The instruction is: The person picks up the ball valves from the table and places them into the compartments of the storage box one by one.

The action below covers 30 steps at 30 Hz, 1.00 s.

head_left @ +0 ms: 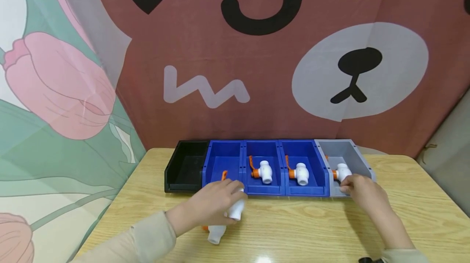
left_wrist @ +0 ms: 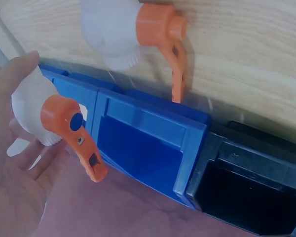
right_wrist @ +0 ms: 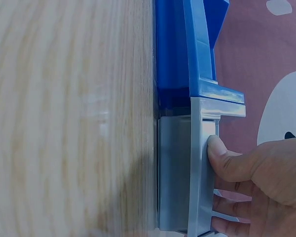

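Left hand (head_left: 213,201) curled round valve (head_left: 236,210), second valve (head_left: 217,233) nearer on table (head_left: 293,230), right hand (head_left: 368,194) at grey bin (head_left: 335,148), grip on third valve (head_left: 343,170) unclear

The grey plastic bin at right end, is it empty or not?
Not empty: in the head view, a white plastic valve with an orange part is visible inside the grey plastic bin.

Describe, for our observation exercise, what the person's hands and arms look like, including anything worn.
The left hand and right hand are bare, with no gloves showing. The left sleeve is plain pale beige with a broad cuff; the right sleeve, barely in frame, is similar. A small black item beside it is too cropped to identify.
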Available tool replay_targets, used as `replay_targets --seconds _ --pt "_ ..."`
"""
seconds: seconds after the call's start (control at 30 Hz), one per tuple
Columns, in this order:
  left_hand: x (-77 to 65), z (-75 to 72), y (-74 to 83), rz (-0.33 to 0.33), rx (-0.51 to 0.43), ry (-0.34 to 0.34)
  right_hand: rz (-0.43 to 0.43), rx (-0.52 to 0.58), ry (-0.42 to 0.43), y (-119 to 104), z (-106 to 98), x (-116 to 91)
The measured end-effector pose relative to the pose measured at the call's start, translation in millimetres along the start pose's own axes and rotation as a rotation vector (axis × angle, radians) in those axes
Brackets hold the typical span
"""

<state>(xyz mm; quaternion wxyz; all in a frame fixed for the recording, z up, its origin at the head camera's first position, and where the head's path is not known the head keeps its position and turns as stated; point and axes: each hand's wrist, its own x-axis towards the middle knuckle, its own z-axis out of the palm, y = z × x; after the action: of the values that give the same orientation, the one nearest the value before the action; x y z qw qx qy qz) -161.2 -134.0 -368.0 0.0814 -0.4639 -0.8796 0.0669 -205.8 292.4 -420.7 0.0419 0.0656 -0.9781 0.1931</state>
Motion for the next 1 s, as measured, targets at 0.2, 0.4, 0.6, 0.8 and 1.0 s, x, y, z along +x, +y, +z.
replay_targets --seconds 0.2,0.4,0.6,0.8,1.0 --pt "2.0 -1.8 -7.8 -0.036 -0.03 0.022 -0.004 -0.001 0.002 -0.7 0.8 -0.5" --pt "7.3 -4.1 -14.9 -0.057 -0.062 0.027 0.0 -0.002 -0.001 -0.7 0.7 -0.1" --pt "14.8 -0.3 -23.2 -0.099 -0.106 0.032 0.0 -0.004 0.001 0.9 1.3 0.3" --pt "19.2 3.0 -32.9 -0.137 -0.127 0.06 -0.015 -0.004 0.026 1.1 3.1 -0.4" --pt "22.3 6.8 -43.1 -0.187 -0.146 0.062 -0.023 -0.003 0.046 1.9 4.3 -0.9"
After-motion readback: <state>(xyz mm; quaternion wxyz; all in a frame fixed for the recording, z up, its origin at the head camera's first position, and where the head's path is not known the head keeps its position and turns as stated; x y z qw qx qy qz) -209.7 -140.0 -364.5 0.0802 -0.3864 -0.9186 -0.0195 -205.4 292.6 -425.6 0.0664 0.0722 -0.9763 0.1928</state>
